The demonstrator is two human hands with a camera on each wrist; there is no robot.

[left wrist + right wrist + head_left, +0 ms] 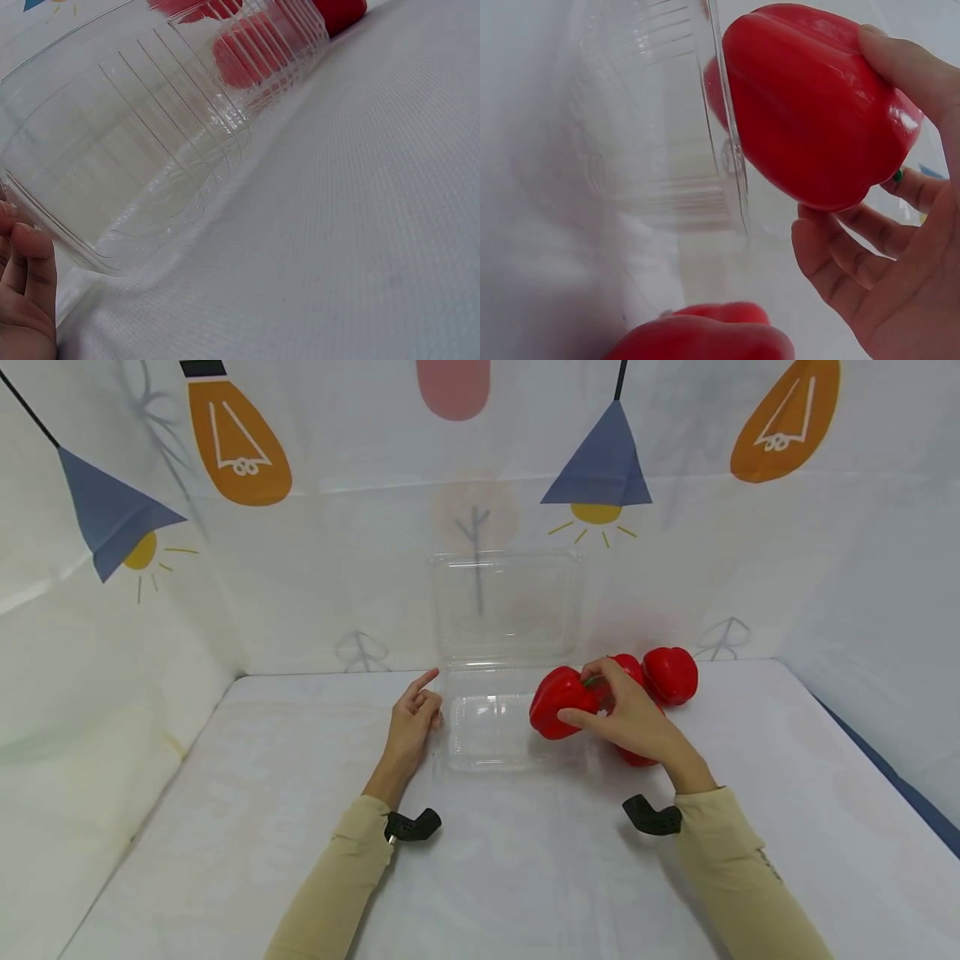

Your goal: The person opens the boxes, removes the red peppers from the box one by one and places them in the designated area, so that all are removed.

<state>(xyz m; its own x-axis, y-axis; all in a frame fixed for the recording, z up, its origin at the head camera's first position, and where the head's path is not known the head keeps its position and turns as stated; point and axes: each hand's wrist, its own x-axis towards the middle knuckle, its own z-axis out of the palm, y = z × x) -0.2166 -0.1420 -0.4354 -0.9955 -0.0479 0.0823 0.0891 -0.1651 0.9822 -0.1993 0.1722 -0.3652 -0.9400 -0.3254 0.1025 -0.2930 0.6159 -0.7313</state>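
A clear plastic clamshell container sits on the table, its lid raised at the back. My left hand holds the container's left edge with curled fingers, the index finger stretched along the rim; in the left wrist view its fingertips meet the container wall. Above the container's right side, my right hand grips a red bell pepper between thumb and fingers. In the right wrist view this bell pepper is tilted beside the container's rim, with a bit of green stem showing.
More red bell peppers stand on the table right of the container, partly hidden behind the right hand. A white printed cloth hangs behind the table, with further sheets at both sides.
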